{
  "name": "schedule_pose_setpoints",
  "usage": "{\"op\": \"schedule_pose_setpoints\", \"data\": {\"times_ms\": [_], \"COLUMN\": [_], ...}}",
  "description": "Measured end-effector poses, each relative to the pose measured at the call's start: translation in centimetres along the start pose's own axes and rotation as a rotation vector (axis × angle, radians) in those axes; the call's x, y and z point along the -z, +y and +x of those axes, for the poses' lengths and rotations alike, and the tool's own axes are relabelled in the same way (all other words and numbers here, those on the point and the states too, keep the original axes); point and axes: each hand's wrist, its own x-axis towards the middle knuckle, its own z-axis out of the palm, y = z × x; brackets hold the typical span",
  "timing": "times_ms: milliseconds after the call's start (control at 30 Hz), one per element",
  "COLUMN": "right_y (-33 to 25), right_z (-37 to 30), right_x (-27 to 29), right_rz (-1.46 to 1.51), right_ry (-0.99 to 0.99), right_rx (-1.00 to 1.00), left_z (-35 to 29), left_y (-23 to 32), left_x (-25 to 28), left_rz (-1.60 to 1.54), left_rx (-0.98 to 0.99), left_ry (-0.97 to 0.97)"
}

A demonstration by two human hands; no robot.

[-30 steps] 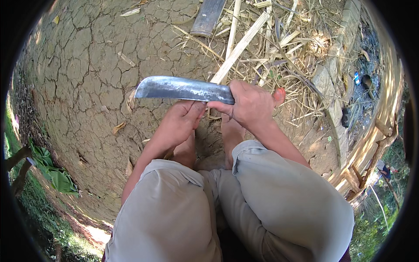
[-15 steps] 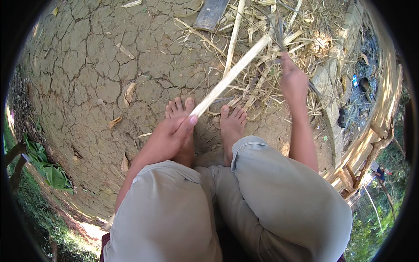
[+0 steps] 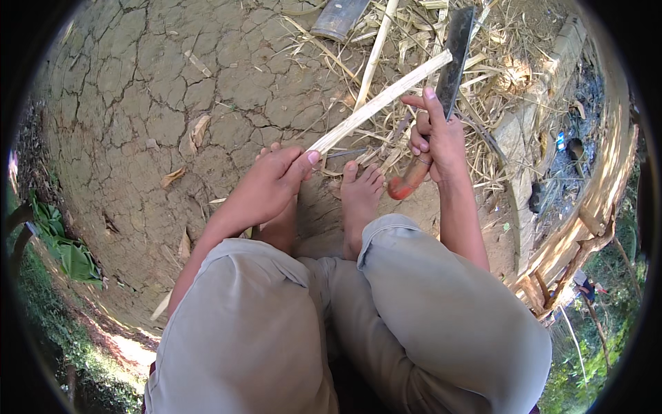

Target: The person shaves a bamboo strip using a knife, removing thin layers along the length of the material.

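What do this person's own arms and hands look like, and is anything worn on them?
The left hand and right hand are both ungloved. The forearms are bare as far as they show, with no sleeve, watch or bracelet in sight. Whether a finger wears a ring is too small to tell.

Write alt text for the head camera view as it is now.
A person's left hand holds a long pale strip while the right hand grips a large knife by its handle. Bare feet rest on cracked earth, with pale shavings strewn at upper right.
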Motion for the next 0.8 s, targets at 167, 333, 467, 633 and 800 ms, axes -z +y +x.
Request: {"op": "schedule_pose_setpoints", "data": {"times_ms": [167, 333, 467, 633, 800], "right_y": [0.6, 0.5, 0.4, -0.9, -2.4], "right_z": [-0.5, -0.4, 0.5, 1.8, 4.0], "right_x": [-1.7, -1.0, 0.0, 2.3, 6.9], "right_rz": [0.249, 0.343, 0.432, 0.525, 0.566], "right_ry": [-0.074, -0.152, -0.093, -0.061, 0.02], "right_rx": [-0.01, -0.061, -0.041, -0.008, 0.087], "left_z": [-0.1, 0.4, 0.2, -0.8, -2.5], "left_y": [-0.4, -1.9, 0.2, -2.3, -3.1], "left_x": [-0.1, -0.8, 0.5, 3.7, 7.6], "left_rz": [-0.058, -0.017, -0.001, 0.058, -0.003], "left_rx": [-0.017, -0.126, 0.05, -0.054, 0.172], "left_ry": [-0.06, -0.101, -0.231, -0.188, -0.16]}}
